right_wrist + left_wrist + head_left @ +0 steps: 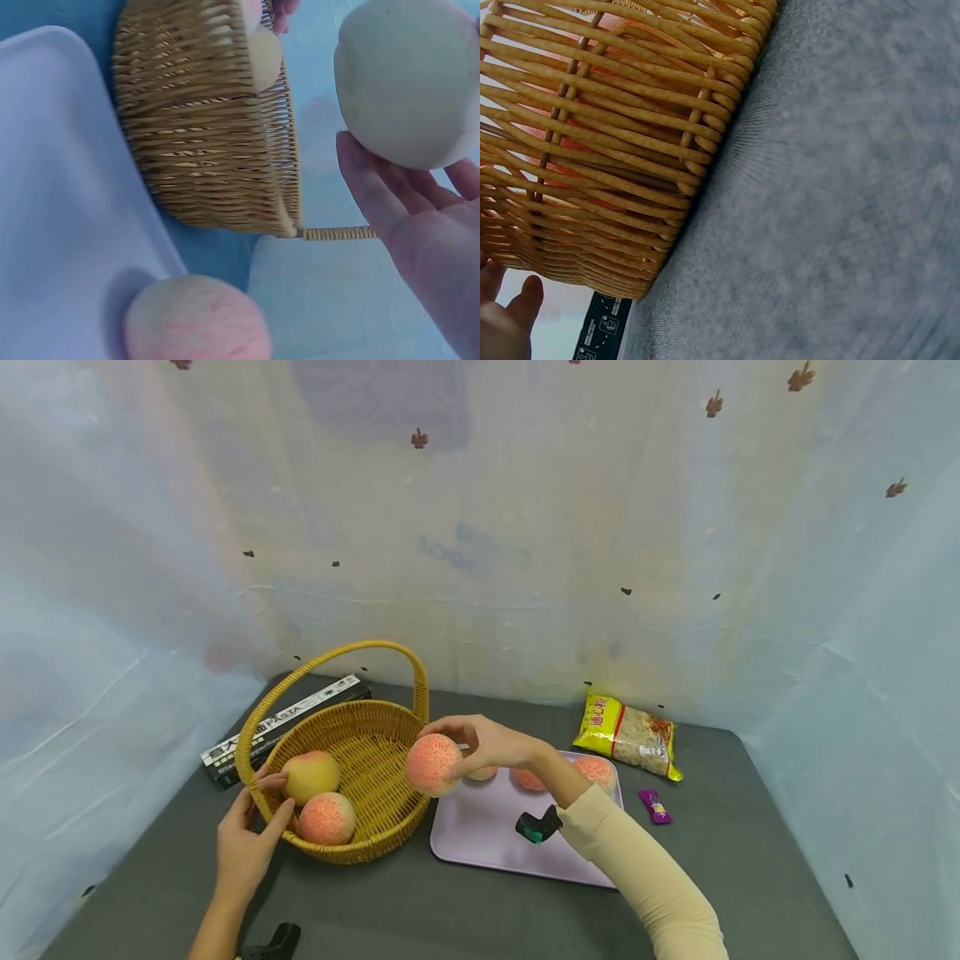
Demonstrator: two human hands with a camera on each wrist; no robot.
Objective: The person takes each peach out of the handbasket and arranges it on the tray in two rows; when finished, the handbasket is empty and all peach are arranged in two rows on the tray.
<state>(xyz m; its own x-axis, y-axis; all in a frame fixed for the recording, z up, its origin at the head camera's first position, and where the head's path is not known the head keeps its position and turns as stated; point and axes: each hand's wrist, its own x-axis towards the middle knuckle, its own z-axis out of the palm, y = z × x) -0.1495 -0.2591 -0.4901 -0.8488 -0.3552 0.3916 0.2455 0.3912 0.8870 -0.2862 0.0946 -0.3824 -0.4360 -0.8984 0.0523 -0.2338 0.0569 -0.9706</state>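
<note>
My right hand grips a pink-and-cream peach above the right rim of a wicker basket. In the right wrist view the peach shows its pale side, with fingers under it. The left hand holds the basket's left rim beside the foot of its arched handle; in the left wrist view its fingertips partly show by the weave. Inside the basket a yellowish peach and a pink peach lie side by side. On the lilac tray are several peaches, partly covered by my right arm.
Behind the basket lies a black pasta box. A yellow bag of pasta rests beyond the tray, and a small purple packet lies to its right. The grey table meets a pale curtain at the back.
</note>
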